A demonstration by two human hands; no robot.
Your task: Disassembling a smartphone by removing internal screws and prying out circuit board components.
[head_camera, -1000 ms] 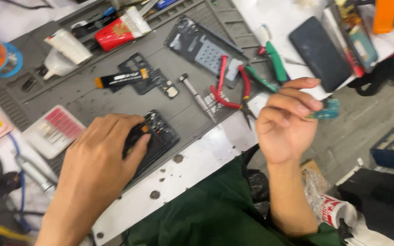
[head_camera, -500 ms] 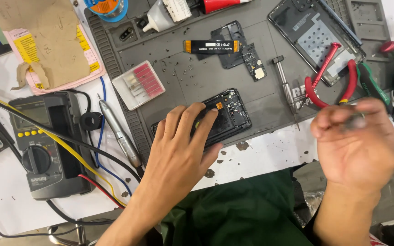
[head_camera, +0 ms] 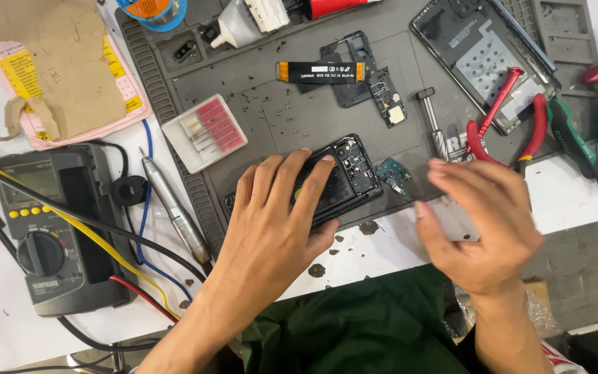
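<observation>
1. Opened black phone body (head_camera: pixel 344 181) lies on the grey work mat (head_camera: pixel 257 125), near its front edge. Long axis runs diagonal: upper end points up-right toward the loose circuit board (head_camera: pixel 389 105), lower end down-left under the palm.
2. Left hand (head_camera: pixel 275 221) lies flat on it, fingers spread, pressing down rather than wrapped around; fingertips reach mid-body, up-right end exposed.
3. Right hand (head_camera: pixel 482 225) hovers just right of the phone, blurred, fingers loosely open, holding nothing visible.
4. Small green board piece (head_camera: pixel 392 171) sits between phone and right hand. Red-handled pliers (head_camera: pixel 503 125) just beyond.

multimeter (head_camera: pixel 50 228) | red pliers (head_camera: pixel 503 125) | bur box (head_camera: pixel 204 133) | flex cable (head_camera: pixel 321 72)
</observation>
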